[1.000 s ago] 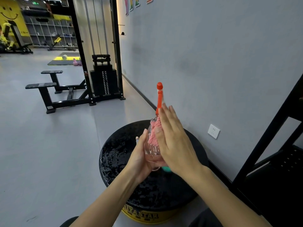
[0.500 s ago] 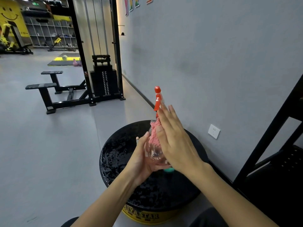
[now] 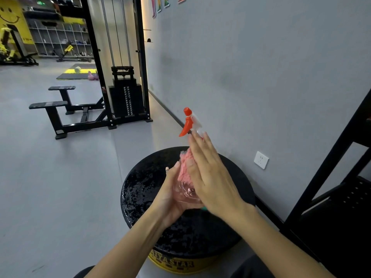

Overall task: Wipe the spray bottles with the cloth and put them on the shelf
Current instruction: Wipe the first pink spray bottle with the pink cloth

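Left hand (image 3: 168, 199): curled round the spray bottle (image 3: 183, 192), gripping its base.
Right hand (image 3: 210, 183): fingers straight, pressing the cloth (image 3: 184, 169) against the bottle.
Trigger (image 3: 187, 123): beyond the fingertips, probably unwiped; rotate the bottle and stroke upward.

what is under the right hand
Under the right hand a pink cloth shows, pressed against the clear spray bottle that the left hand holds. The palm covers the rest of the cloth and bottle side; a teal bit below it is unidentifiable.

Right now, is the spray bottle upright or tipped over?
Upright: the spray bottle is held between left hand and right hand, with its orange trigger head on top.
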